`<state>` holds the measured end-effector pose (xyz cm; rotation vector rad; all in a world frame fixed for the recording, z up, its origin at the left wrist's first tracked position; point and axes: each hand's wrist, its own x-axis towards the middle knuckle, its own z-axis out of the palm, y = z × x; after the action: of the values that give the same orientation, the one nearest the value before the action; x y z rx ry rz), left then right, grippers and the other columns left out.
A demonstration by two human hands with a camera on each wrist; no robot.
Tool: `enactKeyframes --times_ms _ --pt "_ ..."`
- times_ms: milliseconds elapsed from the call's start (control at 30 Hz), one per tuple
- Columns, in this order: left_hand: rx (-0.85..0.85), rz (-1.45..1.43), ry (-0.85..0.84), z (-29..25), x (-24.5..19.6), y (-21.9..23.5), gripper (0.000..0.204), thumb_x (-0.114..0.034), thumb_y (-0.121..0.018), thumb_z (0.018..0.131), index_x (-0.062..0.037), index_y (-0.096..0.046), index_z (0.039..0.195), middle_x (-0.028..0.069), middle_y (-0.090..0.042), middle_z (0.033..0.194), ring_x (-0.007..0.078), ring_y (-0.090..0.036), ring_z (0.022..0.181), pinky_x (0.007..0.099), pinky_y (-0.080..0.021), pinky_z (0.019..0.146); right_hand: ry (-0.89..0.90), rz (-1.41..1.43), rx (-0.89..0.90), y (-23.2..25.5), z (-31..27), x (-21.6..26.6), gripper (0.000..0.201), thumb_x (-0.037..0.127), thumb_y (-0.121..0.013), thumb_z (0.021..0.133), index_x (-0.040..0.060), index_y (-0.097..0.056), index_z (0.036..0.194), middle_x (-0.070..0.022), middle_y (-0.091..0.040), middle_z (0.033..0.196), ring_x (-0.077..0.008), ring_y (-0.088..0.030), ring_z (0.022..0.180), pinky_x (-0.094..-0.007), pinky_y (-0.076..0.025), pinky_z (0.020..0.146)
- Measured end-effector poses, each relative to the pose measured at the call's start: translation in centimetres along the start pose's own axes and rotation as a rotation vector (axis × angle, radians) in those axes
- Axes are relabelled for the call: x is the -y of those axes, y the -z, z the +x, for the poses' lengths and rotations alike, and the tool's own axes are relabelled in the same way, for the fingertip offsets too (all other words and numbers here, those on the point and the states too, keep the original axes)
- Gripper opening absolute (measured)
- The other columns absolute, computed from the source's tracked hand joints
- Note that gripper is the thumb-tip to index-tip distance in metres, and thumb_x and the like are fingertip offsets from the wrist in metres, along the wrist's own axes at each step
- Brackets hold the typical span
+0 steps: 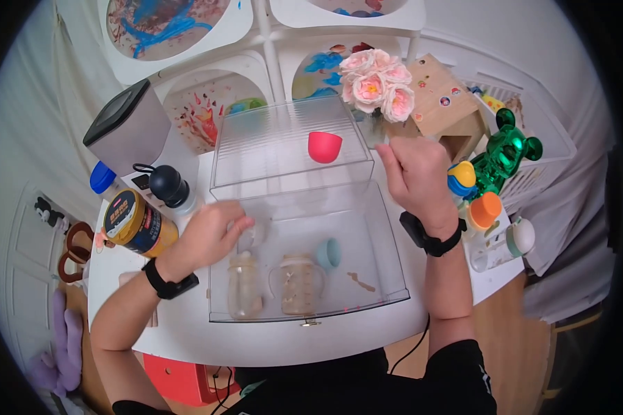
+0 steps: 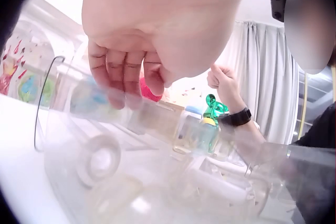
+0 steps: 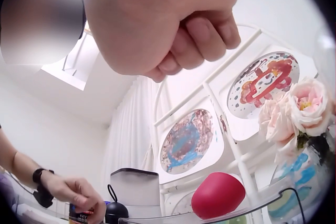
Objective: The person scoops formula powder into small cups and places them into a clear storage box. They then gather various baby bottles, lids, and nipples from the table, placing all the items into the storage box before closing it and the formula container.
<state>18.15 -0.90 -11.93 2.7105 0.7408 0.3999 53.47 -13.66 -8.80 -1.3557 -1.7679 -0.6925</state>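
Note:
A clear plastic box (image 1: pixel 367 232) sits on the white table with its ribbed lid (image 1: pixel 263 149) tipped back. Inside it are a clear bottle (image 1: pixel 242 287), a two-handled bottle (image 1: pixel 298 287), a pale teal cup (image 1: pixel 329 254) and a clear round cap (image 1: pixel 253 236). A red cup (image 1: pixel 324 148) appears over the lid. My left hand (image 1: pixel 211 234) hovers over the box's left side, its fingers bent loosely down near the cap, holding nothing visible. To the right of the lid, my right hand (image 1: pixel 422 181) is raised, its fingers curled into a fist with nothing visible in it.
A jar (image 1: pixel 140 223), a dark-capped bottle (image 1: pixel 169 188) and a grey appliance (image 1: pixel 128 128) stand at the left. Pink flowers (image 1: pixel 377 83), a wooden box (image 1: pixel 444 100), a green bear figure (image 1: pixel 502 152) and several small bottles line the right.

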Motion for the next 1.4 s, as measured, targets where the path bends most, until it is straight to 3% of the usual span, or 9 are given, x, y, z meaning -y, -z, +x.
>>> enactKeyframes --times_ms 200,400,500,600,800,900,1000,1200,1400 --pt "-0.113 -0.133 -0.072 8.6 -4.3 2.6 0.027 0.012 -0.064 0.091 0.0009 -0.075 0.113 0.0185 -0.070 0.100 0.0287 -0.071 0.090 0.0384 -0.055 0.082 -0.037 -0.016 0.006 -1.2 -0.2 -0.5 0.022 0.001 -0.069 0.085 0.0050 -0.063 0.106 -0.0141 -0.066 0.077 -0.0393 -0.065 0.073 -0.0483 -0.052 0.067" --pt "-0.097 0.181 0.027 16.1 -2.8 0.6 0.049 0.013 -0.066 0.088 -0.0061 -0.071 0.132 0.0207 -0.070 0.116 0.0311 -0.070 0.107 0.0432 -0.055 0.091 -0.193 -0.045 0.290 0.1 -0.8 -0.5 0.040 -0.007 -0.065 0.079 0.0041 -0.068 0.118 -0.0161 -0.065 0.092 -0.0360 -0.066 0.090 -0.0459 -0.052 0.075" --pt "-0.274 0.426 -0.148 16.3 -1.3 -1.0 0.048 0.008 -0.070 0.089 -0.0102 -0.072 0.133 0.0225 -0.070 0.123 0.0347 -0.069 0.112 0.0431 -0.055 0.100 -0.035 0.041 0.164 0.4 -0.4 -0.3 0.049 -0.009 -0.065 0.078 0.0044 -0.068 0.125 -0.0147 -0.062 0.098 -0.0334 -0.063 0.098 -0.0444 -0.051 0.081" --pt "-0.270 0.334 -0.038 16.6 -1.1 -1.6 0.049 -0.014 -0.079 0.089 -0.0051 -0.068 0.137 0.0248 -0.069 0.128 0.0383 -0.068 0.117 0.0421 -0.055 0.104 -0.008 0.087 0.103 0.3 -0.2 0.1 0.049 -0.009 -0.064 0.078 0.0032 -0.068 0.126 -0.0126 -0.062 0.095 -0.0323 -0.061 0.100 -0.0440 -0.049 0.085" --pt "-0.019 -0.175 0.410 18.2 -3.9 -1.2 0.103 -0.068 -0.085 0.074 0.0126 -0.062 0.134 0.0302 -0.071 0.127 0.0408 -0.072 0.116 0.0442 -0.057 0.097 -0.031 0.043 0.171 -0.9 -0.7 -0.3 0.039 -0.007 -0.064 0.080 0.0004 -0.068 0.118 -0.0136 -0.064 0.098 -0.0336 -0.063 0.099 -0.0443 -0.049 0.085" --pt "0.100 -0.006 0.395 19.1 -4.8 -2.0 0.089 -0.062 -0.082 0.081 0.0107 -0.066 0.130 0.0223 -0.076 0.109 0.0316 -0.076 0.098 0.0420 -0.059 0.087 -0.077 0.063 0.303 -0.7 -0.8 -0.1 0.034 -0.006 -0.065 0.081 0.0001 -0.067 0.115 -0.0142 -0.065 0.100 -0.0342 -0.064 0.101 -0.0456 -0.049 0.085" --pt "0.084 -0.090 0.321 18.9 -5.0 -2.1 0.087 -0.057 -0.089 0.074 0.0076 -0.064 0.127 0.0270 -0.074 0.115 0.0337 -0.074 0.107 0.0402 -0.059 0.089 -0.081 0.087 0.318 -0.2 -0.6 0.2 0.035 -0.005 -0.066 0.083 0.0000 -0.068 0.118 -0.0158 -0.065 0.104 -0.0346 -0.065 0.104 -0.0463 -0.050 0.085" --pt "-0.081 -0.315 0.082 14.5 -7.0 0.1 0.067 -0.023 -0.093 0.079 0.0037 -0.058 0.129 0.0148 -0.074 0.111 0.0214 -0.072 0.104 0.0329 -0.059 0.090 0.043 0.117 0.177 -0.6 -0.2 1.7 0.058 -0.003 -0.073 0.082 0.0048 -0.062 0.138 -0.0198 -0.063 0.131 -0.0374 -0.065 0.114 -0.0458 -0.051 0.093" --pt "0.032 -0.498 0.088 10.5 -8.4 2.7 0.061 -0.032 -0.089 0.083 0.0059 -0.064 0.124 0.0153 -0.074 0.108 0.0209 -0.072 0.095 0.0342 -0.059 0.086 0.096 0.188 0.114 -1.0 0.1 4.1 0.078 0.005 -0.086 0.075 0.0084 -0.056 0.148 -0.0191 -0.060 0.140 -0.0376 -0.064 0.117 -0.0449 -0.051 0.093"
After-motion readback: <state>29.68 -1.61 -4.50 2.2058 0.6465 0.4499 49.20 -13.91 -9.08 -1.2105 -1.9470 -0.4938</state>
